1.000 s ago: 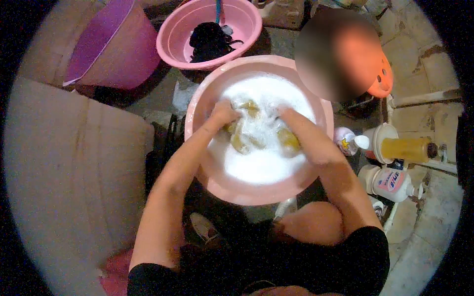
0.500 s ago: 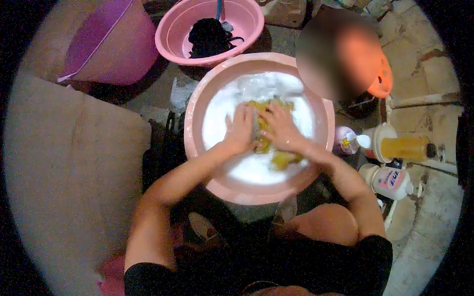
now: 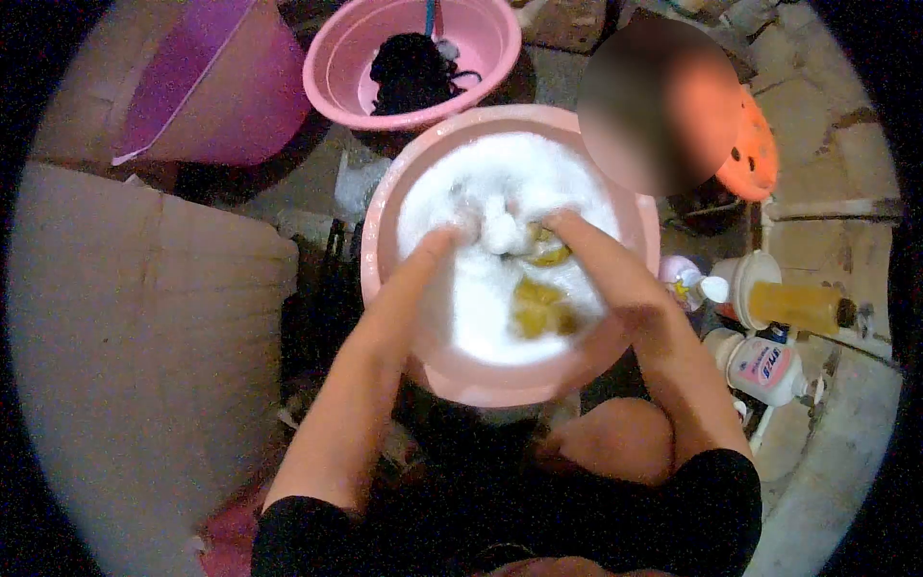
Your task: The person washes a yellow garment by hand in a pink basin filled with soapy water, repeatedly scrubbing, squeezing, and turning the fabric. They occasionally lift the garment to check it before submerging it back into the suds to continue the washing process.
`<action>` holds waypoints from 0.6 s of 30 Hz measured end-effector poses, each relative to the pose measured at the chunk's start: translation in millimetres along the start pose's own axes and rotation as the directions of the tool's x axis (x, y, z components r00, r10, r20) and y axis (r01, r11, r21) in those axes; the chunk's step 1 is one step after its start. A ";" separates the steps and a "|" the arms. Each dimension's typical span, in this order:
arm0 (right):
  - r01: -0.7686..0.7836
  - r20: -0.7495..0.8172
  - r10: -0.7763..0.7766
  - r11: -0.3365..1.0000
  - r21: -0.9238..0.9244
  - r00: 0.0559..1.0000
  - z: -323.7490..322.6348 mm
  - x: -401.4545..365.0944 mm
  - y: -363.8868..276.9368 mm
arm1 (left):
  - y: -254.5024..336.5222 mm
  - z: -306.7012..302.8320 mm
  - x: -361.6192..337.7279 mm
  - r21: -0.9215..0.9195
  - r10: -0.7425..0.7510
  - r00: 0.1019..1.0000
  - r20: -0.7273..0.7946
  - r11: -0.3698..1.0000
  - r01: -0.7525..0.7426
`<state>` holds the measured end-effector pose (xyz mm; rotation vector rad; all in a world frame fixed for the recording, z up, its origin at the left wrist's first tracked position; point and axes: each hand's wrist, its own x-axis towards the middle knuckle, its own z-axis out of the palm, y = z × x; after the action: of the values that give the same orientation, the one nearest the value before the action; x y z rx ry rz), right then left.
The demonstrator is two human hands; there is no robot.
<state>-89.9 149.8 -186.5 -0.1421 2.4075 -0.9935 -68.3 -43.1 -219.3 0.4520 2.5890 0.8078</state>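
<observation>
A large pink basin [image 3: 385,317] stands before me, filled with thick white suds [image 3: 500,173]. Both my hands are sunk in the foam near its middle. My left hand [image 3: 460,227] is covered past the wrist, so its fingers are hidden. Only the back part of my right hand [image 3: 558,223] shows, beside a patch of yellow-green cloth [image 3: 548,255], and its fingers are hidden as well. More of this wet cloth surfaces nearer to me. Whether either hand grips the cloth cannot be seen.
Behind stands a smaller pink basin [image 3: 322,67] holding black cloth [image 3: 413,72]. A purple bucket [image 3: 240,106] is at the left. To the right are an orange perforated basket [image 3: 760,154], a bottle of yellow liquid [image 3: 793,305] and a white labelled bottle [image 3: 764,370].
Both hands have gone from lying on the cloth down into the foam, farther from me. Suds now cover most of the cloth, and a piece shows nearer to me.
</observation>
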 end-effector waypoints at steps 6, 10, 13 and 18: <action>0.206 -0.322 -0.021 0.807 0.553 0.946 -23.8 -33.0 -4.9 | 52.3 -24.7 -16.0 -0.129 -0.290 0.915 -0.279 0.956 0.264; 0.396 -0.436 -0.191 0.802 0.448 0.880 -41.9 -78.7 -38.1 | 96.9 -33.0 -47.0 -0.541 -0.022 0.971 -0.236 0.834 -0.113; 0.583 -0.580 -0.325 0.739 0.337 0.747 -95.5 -123.7 -91.1 | 112.9 -45.7 -60.8 -0.573 0.007 0.941 -0.339 0.791 -0.212; 0.720 -0.689 -0.355 0.598 0.353 0.632 -131.7 -137.2 -102.0 | 117.9 -86.0 -70.3 -0.820 -0.054 0.876 -0.479 0.386 -0.424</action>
<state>-49.6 197.8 20.0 -0.4742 2.3960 -2.3793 -24.1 -20.2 -65.2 0.2086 1.9059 2.4710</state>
